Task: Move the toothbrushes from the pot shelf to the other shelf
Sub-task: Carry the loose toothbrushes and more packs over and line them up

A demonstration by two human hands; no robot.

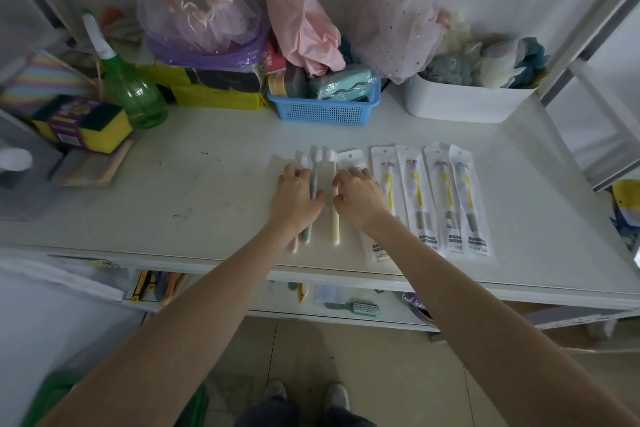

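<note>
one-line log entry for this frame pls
left hand: flat on loose pastel toothbrushes | right hand: on clear-wrapped yellow toothbrush packets | white shelf

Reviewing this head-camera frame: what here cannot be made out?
- Whether the left hand grips the loose pastel toothbrushes: its fingers cover them.
- The white sachet under the right hand: the hand and forearm hide its contents.
- The small print on the clear-packed yellow toothbrushes: too small.
- The lower shelf: mostly hidden by the white top shelf and both arms.
- No pot shelf identifiable.
</note>
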